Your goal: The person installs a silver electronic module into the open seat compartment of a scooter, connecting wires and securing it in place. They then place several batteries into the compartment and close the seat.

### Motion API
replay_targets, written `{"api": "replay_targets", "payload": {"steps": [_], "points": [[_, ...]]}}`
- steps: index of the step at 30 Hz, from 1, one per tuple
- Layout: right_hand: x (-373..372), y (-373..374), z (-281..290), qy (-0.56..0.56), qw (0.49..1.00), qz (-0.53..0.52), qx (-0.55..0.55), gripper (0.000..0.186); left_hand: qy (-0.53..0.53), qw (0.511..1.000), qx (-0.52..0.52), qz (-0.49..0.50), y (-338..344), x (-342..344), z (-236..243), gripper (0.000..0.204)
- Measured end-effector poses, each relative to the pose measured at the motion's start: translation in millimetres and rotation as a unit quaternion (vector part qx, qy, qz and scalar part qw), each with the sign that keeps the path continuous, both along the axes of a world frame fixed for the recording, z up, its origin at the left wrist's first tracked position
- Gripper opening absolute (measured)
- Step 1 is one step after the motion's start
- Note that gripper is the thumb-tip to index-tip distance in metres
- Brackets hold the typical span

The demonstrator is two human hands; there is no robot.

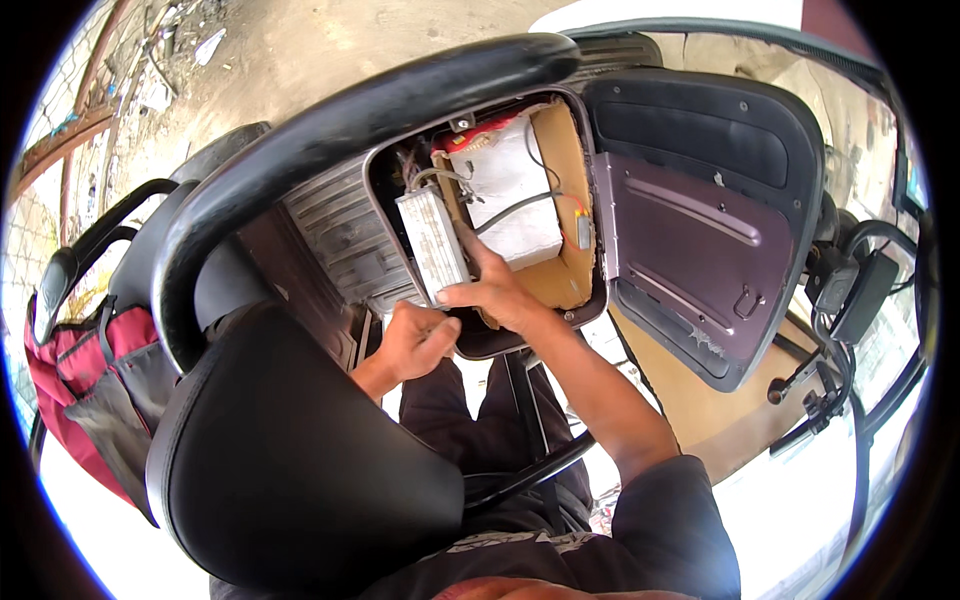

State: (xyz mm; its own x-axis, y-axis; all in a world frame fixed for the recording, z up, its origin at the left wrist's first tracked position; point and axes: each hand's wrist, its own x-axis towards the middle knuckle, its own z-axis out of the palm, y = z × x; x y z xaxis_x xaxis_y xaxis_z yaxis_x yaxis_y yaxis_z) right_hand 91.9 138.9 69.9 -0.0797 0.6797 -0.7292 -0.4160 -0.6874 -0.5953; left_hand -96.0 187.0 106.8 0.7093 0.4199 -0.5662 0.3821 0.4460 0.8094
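Observation:
My right hand [500,290] grips the lower end of a silver ribbed metal box [432,240] that stands tilted at the left side of an open compartment [585,300]. My left hand [415,340] is curled just below that box, at the compartment's lower left rim; whether it holds anything is hidden. Behind the box sits a large white wrapped block [515,200] with a red top, and grey wires [515,208] run across it.
The compartment's dark hinged lid [700,220] hangs open to the right. A thick black curved bar [330,130] arcs overhead. A black padded seat back [290,450] fills the lower left. A red bag [90,390] hangs at the far left. Handlebar levers [830,400] stick out on the right.

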Motion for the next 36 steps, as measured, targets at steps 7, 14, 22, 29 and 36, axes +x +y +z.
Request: {"api": "replay_targets", "payload": {"steps": [7, 14, 22, 29, 36], "points": [[-27, -7, 6, -0.075, 0.997, -0.025, -0.02, 0.116, 0.192, 0.968, -0.059, 0.148, 31, -17, -13, 0.052], [-38, -20, -8, -0.222, 0.973, 0.057, -0.014, 0.121, 0.235, 0.968, 0.08, 0.026, 58, 26, -15, 0.066], [3, -17, -24, 0.154, 0.888, -0.351, -0.255, 0.039, 0.307, 0.94, 0.146, 0.029, 78, 25, -8, 0.046], [-6, -8, -67, 0.134, 0.851, -0.429, -0.272, 0.03, 0.317, 0.915, 0.25, -0.014, 77, 28, -6, 0.045], [5, -27, -62, -0.294, 0.908, -0.26, -0.144, 0.033, 0.326, 0.901, 0.287, -0.017, 76, 34, 1, 0.048]]}}
